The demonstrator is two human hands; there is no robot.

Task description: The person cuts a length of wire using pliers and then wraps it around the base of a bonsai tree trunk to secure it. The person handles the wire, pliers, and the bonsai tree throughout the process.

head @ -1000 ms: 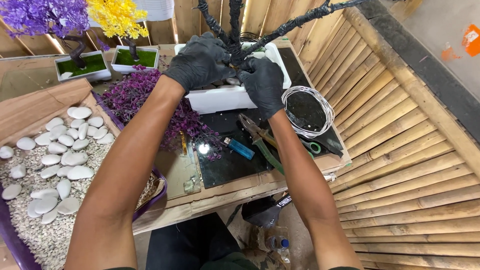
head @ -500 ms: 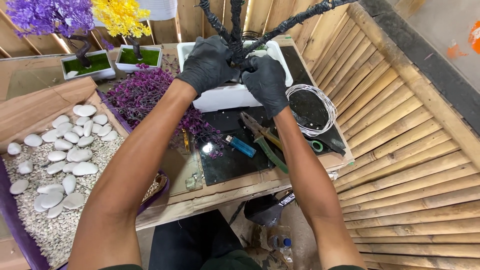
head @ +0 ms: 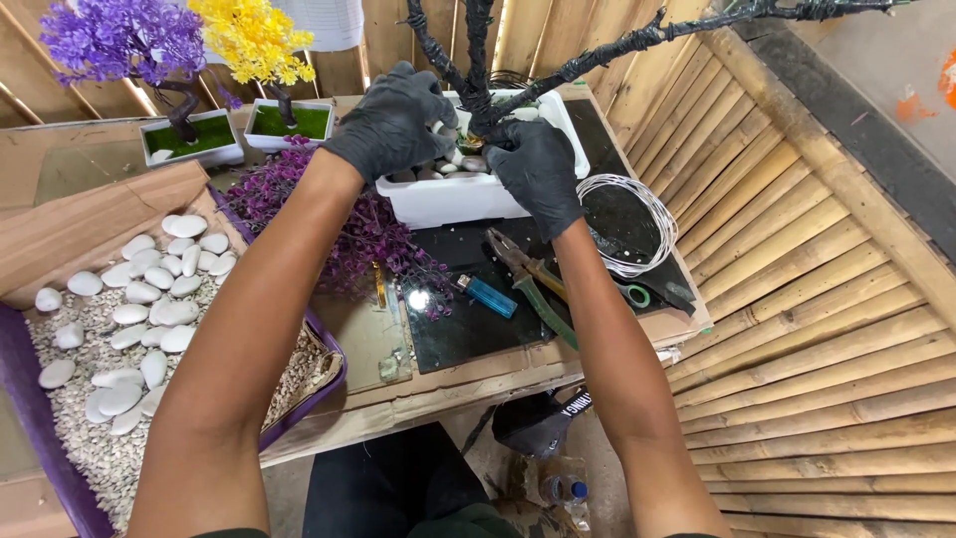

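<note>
Both hands in black gloves. Left hand (head: 393, 120) has its fingers curled down onto the pebbles (head: 438, 169) in the white planter (head: 448, 199); whether it pinches one, cannot tell. Right hand (head: 536, 164) has its fingers bent, pressed at the base of the black wrapped trunk (head: 476, 60), just beside the left fingers; grip unclear. Planter sits on the desk (head: 478, 374) under both hands. Near the right fingers: wire coil (head: 627, 224), pliers (head: 533, 279), blue lighter (head: 488, 295). Below the left fingers: purple foliage (head: 358, 234), then a tray of white stones (head: 149, 299).
</note>
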